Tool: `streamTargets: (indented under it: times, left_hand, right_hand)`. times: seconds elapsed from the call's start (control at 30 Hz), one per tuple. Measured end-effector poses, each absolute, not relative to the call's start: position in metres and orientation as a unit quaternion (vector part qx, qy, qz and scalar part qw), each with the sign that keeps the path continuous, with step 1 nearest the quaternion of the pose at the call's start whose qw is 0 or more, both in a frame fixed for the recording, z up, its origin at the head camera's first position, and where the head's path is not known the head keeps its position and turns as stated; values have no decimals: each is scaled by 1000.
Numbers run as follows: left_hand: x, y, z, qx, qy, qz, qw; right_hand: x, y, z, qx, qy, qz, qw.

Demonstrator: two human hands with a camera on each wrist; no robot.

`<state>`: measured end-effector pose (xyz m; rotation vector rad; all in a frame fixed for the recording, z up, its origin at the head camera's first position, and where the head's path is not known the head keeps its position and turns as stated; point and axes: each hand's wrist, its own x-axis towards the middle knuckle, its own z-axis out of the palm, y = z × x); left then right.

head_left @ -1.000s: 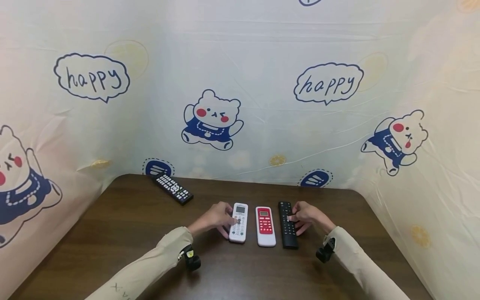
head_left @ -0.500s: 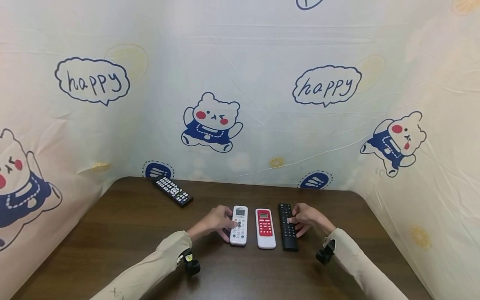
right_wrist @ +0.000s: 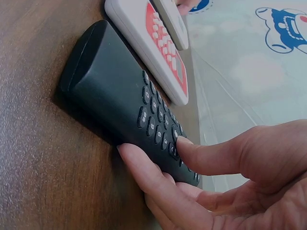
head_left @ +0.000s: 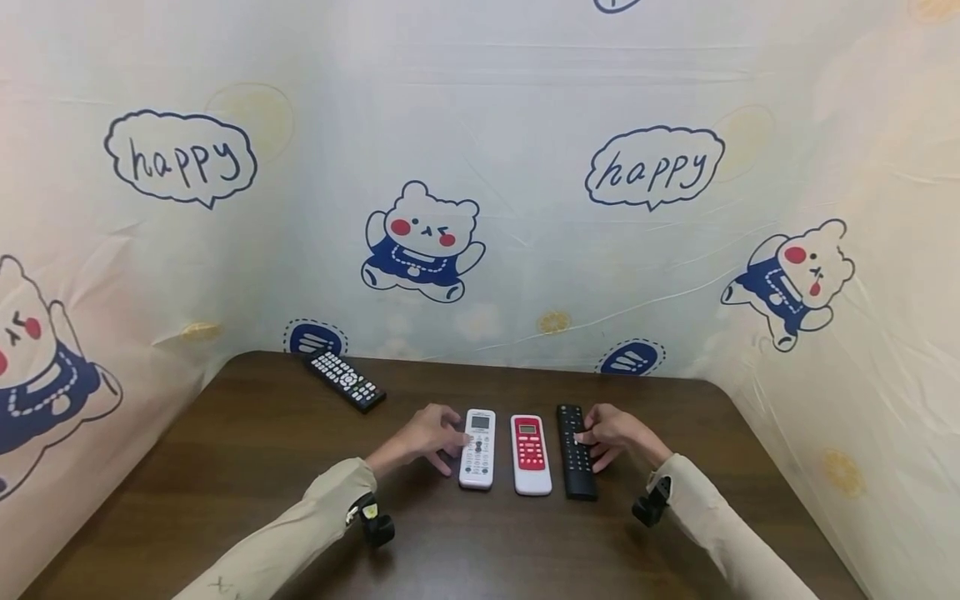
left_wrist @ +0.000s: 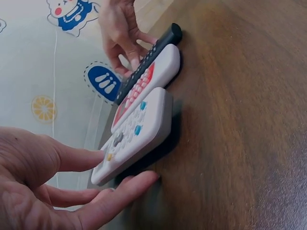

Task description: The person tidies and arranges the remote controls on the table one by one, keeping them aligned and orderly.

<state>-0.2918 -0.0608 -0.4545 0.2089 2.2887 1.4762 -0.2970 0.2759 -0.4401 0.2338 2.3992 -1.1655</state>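
In the head view three remote controls lie side by side on the brown table. My left hand [head_left: 429, 435] is at the left edge of the white remote control [head_left: 477, 471]. In the left wrist view its thumb tip overlaps the remote's far end, while the straightened fingers spread beside it, apart from its side. My right hand [head_left: 613, 433] pinches the black remote control [head_left: 580, 483] at the right of the row. The right wrist view shows the thumb on its buttons and fingers along its side. Between them lies a red and white remote control [head_left: 532, 481], touched by neither hand.
Another black remote control [head_left: 346, 380] with white buttons lies slanted at the table's back left. A printed curtain [head_left: 525, 208] rises behind and beside the table [head_left: 225, 467]. Each wrist wears a small black camera, one seen at the left cuff [head_left: 372, 525].
My left hand has loosened from the white remote control and shifted slightly left, its fingers spreading away from its side. The right hand and the remotes stay in place.
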Motion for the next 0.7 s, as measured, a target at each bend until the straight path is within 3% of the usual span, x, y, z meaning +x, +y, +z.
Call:
streamTargets:
  times: [0.7]
  left_hand:
    - [-306,-81,-442,92,865,482,104]
  right_hand:
    - [-303,277,-437,81,869,-415,255]
